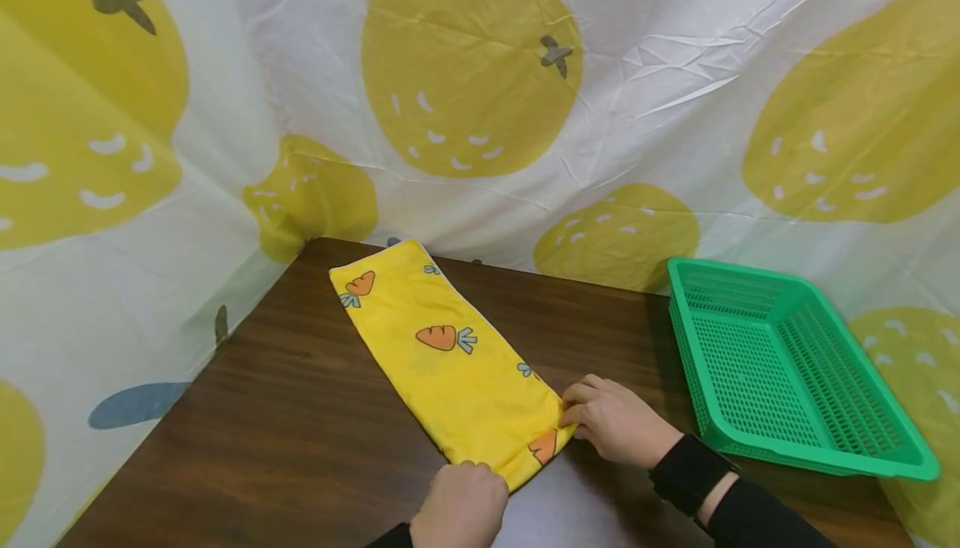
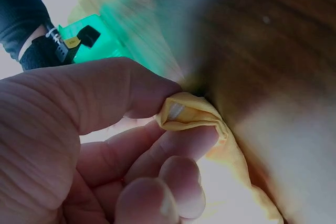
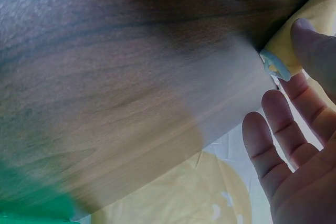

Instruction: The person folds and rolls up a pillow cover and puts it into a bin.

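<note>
A yellow cloth (image 1: 450, 365) printed with carrots lies as a long strip, slanting from the far left toward the near edge of the table. Its near end is folded over on itself. My left hand (image 1: 462, 505) pinches the near left corner of that fold; in the left wrist view, thumb and fingertips hold the folded cloth edge (image 2: 194, 113). With my right hand (image 1: 618, 421) I pinch the near right corner. The right wrist view shows its thumb and index finger on the cloth (image 3: 286, 45), the other fingers loosely bent beside it.
A green plastic basket (image 1: 720, 435) with slotted walls stands at the right, close to my right forearm. The dark wooden table (image 1: 300, 415) runs back to a white curtain (image 1: 480, 223) with yellow fruit prints, which hangs behind and at the left.
</note>
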Available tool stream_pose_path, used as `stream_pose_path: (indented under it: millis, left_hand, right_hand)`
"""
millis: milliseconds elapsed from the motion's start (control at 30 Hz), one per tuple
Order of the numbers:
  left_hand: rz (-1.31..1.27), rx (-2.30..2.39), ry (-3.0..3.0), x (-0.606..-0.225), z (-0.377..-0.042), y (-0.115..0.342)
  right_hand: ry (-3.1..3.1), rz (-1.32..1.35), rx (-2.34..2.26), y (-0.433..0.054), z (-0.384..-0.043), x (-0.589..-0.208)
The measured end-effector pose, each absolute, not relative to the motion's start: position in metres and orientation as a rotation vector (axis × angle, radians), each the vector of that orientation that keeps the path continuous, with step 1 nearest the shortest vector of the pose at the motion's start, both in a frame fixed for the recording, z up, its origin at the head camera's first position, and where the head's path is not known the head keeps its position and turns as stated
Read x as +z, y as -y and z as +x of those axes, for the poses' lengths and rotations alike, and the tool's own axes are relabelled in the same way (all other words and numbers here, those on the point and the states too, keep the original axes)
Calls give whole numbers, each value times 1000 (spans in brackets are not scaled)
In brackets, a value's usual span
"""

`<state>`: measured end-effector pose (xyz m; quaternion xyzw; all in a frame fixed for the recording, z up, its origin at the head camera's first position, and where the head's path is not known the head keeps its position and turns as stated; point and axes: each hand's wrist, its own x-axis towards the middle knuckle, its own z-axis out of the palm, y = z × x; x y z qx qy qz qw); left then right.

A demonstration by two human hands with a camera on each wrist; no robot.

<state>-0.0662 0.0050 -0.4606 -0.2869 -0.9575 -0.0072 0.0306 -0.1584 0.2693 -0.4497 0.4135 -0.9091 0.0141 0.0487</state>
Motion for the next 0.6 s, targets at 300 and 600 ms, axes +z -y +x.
stream_pose_path:
  millis: [300,600]
  left_hand:
    - [-617,-237,3187,-454,-60,-11]
    - [-721,-281,3196,-452,-61,-9]
  right_hand:
    - [2780,1285,14,-268,-156,-446]
    - [2799,1287,10,-269,-155,-444]
